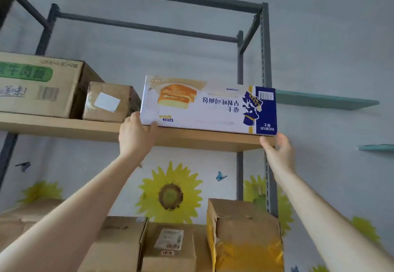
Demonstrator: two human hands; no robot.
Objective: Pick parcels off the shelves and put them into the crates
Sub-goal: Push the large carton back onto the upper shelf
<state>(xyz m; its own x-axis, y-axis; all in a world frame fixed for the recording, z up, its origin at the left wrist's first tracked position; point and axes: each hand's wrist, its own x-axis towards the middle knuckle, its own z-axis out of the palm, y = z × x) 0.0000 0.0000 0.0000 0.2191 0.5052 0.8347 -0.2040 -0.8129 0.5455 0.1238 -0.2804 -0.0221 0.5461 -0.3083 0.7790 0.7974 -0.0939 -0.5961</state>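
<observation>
— Where are the hands?
— The left hand (136, 135) grips the lower left corner of the bread box (213, 109), thumb on its front. The right hand (278, 149) is spread wide just under the lower right corner, holding nothing (touching or not, I cannot tell).
— Any writing?
— "HORSH" on the blue end, upside down, with a barcode.
— And around it?
— The box stands on the wooden shelf (191, 138) of a grey metal rack (266, 48). At its nine o'clock is a brown parcel (108, 102) with a white label, then a carton (40, 92) with a green band. At six o'clock is a yellow-taped parcel (245, 239). A sunflower sticker (170, 193) is on the wall behind.
</observation>
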